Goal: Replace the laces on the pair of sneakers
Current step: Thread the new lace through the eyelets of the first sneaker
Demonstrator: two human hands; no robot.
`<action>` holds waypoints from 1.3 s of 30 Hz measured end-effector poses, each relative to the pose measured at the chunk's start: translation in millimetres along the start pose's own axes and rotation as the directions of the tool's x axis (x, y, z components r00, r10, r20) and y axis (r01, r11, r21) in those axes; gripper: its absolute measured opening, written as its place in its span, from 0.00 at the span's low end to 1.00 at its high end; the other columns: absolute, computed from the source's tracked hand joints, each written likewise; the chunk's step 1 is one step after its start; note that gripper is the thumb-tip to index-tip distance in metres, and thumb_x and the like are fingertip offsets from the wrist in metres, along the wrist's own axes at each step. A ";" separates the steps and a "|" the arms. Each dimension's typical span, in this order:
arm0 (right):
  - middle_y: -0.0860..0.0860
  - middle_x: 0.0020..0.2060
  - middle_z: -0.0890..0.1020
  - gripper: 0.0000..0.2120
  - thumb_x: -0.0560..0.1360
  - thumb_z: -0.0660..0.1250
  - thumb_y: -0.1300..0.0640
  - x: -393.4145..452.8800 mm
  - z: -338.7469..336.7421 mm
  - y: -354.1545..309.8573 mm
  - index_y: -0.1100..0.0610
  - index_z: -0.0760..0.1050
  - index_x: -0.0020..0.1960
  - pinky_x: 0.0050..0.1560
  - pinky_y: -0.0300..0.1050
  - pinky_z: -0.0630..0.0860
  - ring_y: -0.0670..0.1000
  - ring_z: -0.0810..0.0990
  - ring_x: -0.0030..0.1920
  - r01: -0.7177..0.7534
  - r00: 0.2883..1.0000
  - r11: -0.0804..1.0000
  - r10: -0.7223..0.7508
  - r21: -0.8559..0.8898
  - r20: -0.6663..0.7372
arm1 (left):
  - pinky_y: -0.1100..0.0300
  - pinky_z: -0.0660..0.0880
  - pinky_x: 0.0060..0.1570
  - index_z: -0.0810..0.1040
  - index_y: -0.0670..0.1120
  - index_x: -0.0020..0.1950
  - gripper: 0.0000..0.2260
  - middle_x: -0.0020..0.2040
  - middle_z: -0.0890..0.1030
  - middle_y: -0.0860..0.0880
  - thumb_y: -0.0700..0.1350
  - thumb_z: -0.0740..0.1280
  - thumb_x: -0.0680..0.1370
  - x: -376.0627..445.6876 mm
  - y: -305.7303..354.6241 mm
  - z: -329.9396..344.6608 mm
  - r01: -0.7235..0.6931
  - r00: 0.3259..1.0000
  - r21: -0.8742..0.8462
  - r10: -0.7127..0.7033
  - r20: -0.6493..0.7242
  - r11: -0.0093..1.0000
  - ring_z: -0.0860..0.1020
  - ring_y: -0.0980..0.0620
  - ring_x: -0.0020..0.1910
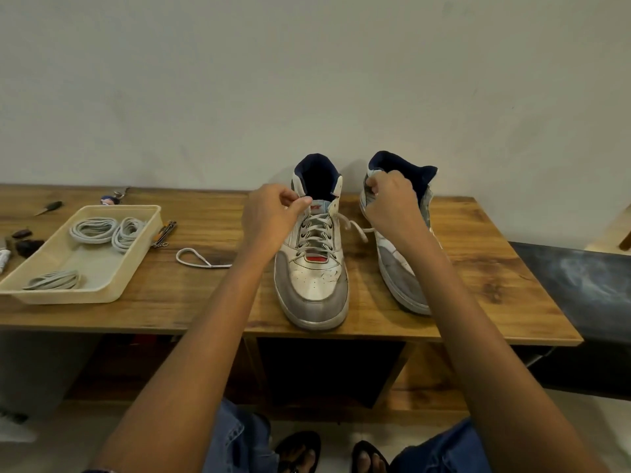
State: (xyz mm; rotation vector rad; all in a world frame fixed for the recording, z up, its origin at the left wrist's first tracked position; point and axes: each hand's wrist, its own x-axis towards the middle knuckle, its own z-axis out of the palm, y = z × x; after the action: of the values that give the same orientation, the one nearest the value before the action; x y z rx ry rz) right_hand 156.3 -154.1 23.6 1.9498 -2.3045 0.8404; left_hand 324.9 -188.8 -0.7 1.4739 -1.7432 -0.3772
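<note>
We pinched the lace (355, 227) end with our left hand (269, 216) beside the laced sneaker (312, 274); our right hand (392, 203) gripped the other sneaker (403, 278) by its collar.

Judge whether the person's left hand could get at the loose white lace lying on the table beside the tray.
Probably yes. The loose white lace lies bare on the table, with nothing over it, but the left hand is busy pinching the laced sneaker.

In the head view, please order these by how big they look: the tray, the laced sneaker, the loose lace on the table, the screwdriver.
1. tray
2. laced sneaker
3. loose lace
4. screwdriver

The screwdriver lies farther from the camera, which may make it look smaller, but the order is clear.
</note>
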 end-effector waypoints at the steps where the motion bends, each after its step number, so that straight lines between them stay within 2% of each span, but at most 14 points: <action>1: 0.60 0.58 0.76 0.16 0.75 0.60 0.71 0.7 -2.4 -1.6 0.64 0.73 0.62 0.53 0.45 0.71 0.58 0.74 0.58 0.022 1.000 1.000 -0.021 0.023 -0.021 | 0.58 0.77 0.40 0.82 0.45 0.47 0.15 0.41 0.82 0.51 0.56 0.71 0.72 -2.1 5.1 2.4 -0.013 1.000 0.019 0.013 -0.005 1.000 0.78 0.55 0.39; 3: 0.59 0.55 0.78 0.17 0.76 0.59 0.71 0.3 -3.2 -6.9 0.64 0.72 0.63 0.56 0.49 0.73 0.58 0.75 0.57 0.080 0.996 0.993 -0.076 0.091 -0.050 | 0.56 0.79 0.40 0.83 0.45 0.45 0.15 0.40 0.83 0.50 0.57 0.71 0.71 -6.3 13.1 7.1 -0.009 1.000 0.079 0.011 -0.020 0.997 0.80 0.53 0.39; 7: 0.47 0.36 0.76 0.11 0.76 0.58 0.71 -4.2 7.4 -18.9 0.60 0.69 0.55 0.45 0.56 0.77 0.56 0.78 0.46 0.194 0.978 0.956 -0.171 0.221 -0.119 | 0.60 0.75 0.34 0.84 0.45 0.42 0.09 0.37 0.83 0.49 0.50 0.71 0.73 -7.0 12.5 7.7 0.064 0.998 0.046 -0.063 -0.022 0.997 0.79 0.52 0.35; 11: 0.55 0.42 0.78 0.07 0.77 0.59 0.68 -1.6 7.9 -26.4 0.63 0.75 0.51 0.50 0.49 0.73 0.52 0.75 0.43 0.156 0.988 0.966 -0.153 0.205 -0.030 | 0.53 0.80 0.41 0.84 0.43 0.41 0.04 0.36 0.83 0.46 0.43 0.72 0.72 1.5 -2.6 8.7 0.241 0.968 -0.243 -0.214 0.132 0.940 0.81 0.47 0.36; 14: 0.56 0.45 0.81 0.09 0.77 0.60 0.69 2.6 14.3 -30.7 0.65 0.78 0.50 0.52 0.46 0.70 0.51 0.76 0.42 0.182 0.983 0.963 -0.185 0.199 -0.004 | 0.67 0.76 0.30 0.82 0.37 0.48 0.07 0.35 0.81 0.47 0.40 0.71 0.74 2.6 -7.0 5.7 0.370 0.923 -0.417 -0.278 0.267 0.830 0.79 0.55 0.31; 17: 0.57 0.52 0.81 0.15 0.76 0.59 0.71 3.2 27.4 -35.4 0.63 0.76 0.59 0.54 0.47 0.73 0.56 0.79 0.53 0.221 0.973 0.963 -0.229 0.155 0.038 | 0.72 0.72 0.26 0.81 0.37 0.51 0.08 0.35 0.79 0.48 0.39 0.69 0.75 1.2 -5.2 2.2 0.404 0.907 -0.456 -0.282 0.312 0.793 0.77 0.57 0.31; 19: 0.59 0.51 0.81 0.18 0.76 0.58 0.72 2.6 33.2 -38.7 0.62 0.74 0.63 0.53 0.48 0.75 0.58 0.79 0.52 0.245 0.966 0.957 -0.254 0.155 0.043 | 0.72 0.73 0.26 0.80 0.38 0.52 0.08 0.36 0.79 0.49 0.39 0.70 0.74 2.1 -6.3 2.3 0.411 0.905 -0.466 -0.288 0.313 0.784 0.77 0.56 0.32; 21: 0.60 0.49 0.79 0.16 0.75 0.58 0.72 2.3 35.7 -41.1 0.62 0.73 0.60 0.46 0.46 0.74 0.58 0.78 0.48 0.251 0.967 0.958 -0.255 0.135 0.015 | 0.71 0.72 0.26 0.81 0.39 0.52 0.08 0.36 0.79 0.49 0.40 0.70 0.74 4.1 -8.8 4.1 0.413 0.904 -0.460 -0.294 0.309 0.787 0.77 0.56 0.32; 24: 0.59 0.49 0.78 0.13 0.75 0.60 0.70 1.7 39.9 -42.2 0.63 0.76 0.56 0.39 0.40 0.64 0.56 0.75 0.50 0.271 0.961 0.960 -0.274 0.072 0.032 | 0.70 0.72 0.27 0.81 0.38 0.52 0.08 0.35 0.80 0.49 0.39 0.70 0.74 6.1 -11.4 6.4 0.398 0.912 -0.449 -0.292 0.288 0.800 0.77 0.56 0.32; 27: 0.59 0.48 0.77 0.10 0.76 0.62 0.68 0.3 46.6 -44.2 0.63 0.79 0.54 0.38 0.38 0.60 0.55 0.72 0.51 0.293 0.956 0.954 -0.293 0.057 -0.018 | 0.68 0.73 0.31 0.81 0.38 0.52 0.09 0.37 0.80 0.47 0.40 0.71 0.74 6.8 -13.6 7.0 0.393 0.915 -0.439 -0.296 0.275 0.808 0.77 0.55 0.33; 30: 0.58 0.42 0.80 0.07 0.76 0.64 0.66 0.2 61.5 -44.8 0.63 0.80 0.50 0.43 0.46 0.75 0.56 0.77 0.45 0.273 0.959 0.951 -0.258 0.146 -0.116 | 0.65 0.74 0.33 0.81 0.38 0.52 0.09 0.35 0.80 0.49 0.40 0.71 0.74 6.5 -14.8 5.6 0.388 0.917 -0.450 -0.287 0.278 0.804 0.77 0.55 0.33; 32: 0.57 0.40 0.81 0.05 0.75 0.65 0.66 -1.7 67.2 -44.6 0.61 0.79 0.48 0.42 0.52 0.78 0.55 0.79 0.41 0.238 0.965 0.944 -0.203 0.230 -0.165 | 0.66 0.75 0.33 0.81 0.38 0.52 0.09 0.34 0.79 0.49 0.40 0.70 0.74 6.0 -14.9 4.5 0.377 0.920 -0.451 -0.271 0.283 0.809 0.77 0.56 0.32; 37: 0.52 0.39 0.83 0.04 0.71 0.70 0.67 -5.2 59.1 -43.0 0.60 0.80 0.43 0.43 0.39 0.76 0.48 0.79 0.41 0.176 0.979 0.848 -0.096 0.500 -0.181 | 0.69 0.75 0.32 0.81 0.38 0.51 0.08 0.34 0.80 0.49 0.40 0.70 0.74 5.3 -14.6 2.3 0.373 0.921 -0.460 -0.259 0.292 0.806 0.77 0.56 0.32; 39: 0.51 0.39 0.83 0.04 0.70 0.71 0.66 -5.4 59.6 -42.8 0.59 0.81 0.43 0.44 0.40 0.77 0.47 0.80 0.41 0.162 0.979 0.826 -0.069 0.539 -0.190 | 0.70 0.74 0.30 0.81 0.38 0.51 0.07 0.34 0.79 0.49 0.40 0.70 0.74 5.5 -14.3 2.4 0.371 0.921 -0.460 -0.257 0.293 0.807 0.77 0.56 0.32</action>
State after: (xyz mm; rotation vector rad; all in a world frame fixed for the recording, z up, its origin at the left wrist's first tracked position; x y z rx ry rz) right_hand 216.4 -176.5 -12.5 2.0697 -1.9637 1.7387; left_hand 333.0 -198.5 -9.8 1.3541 -1.3926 -1.1280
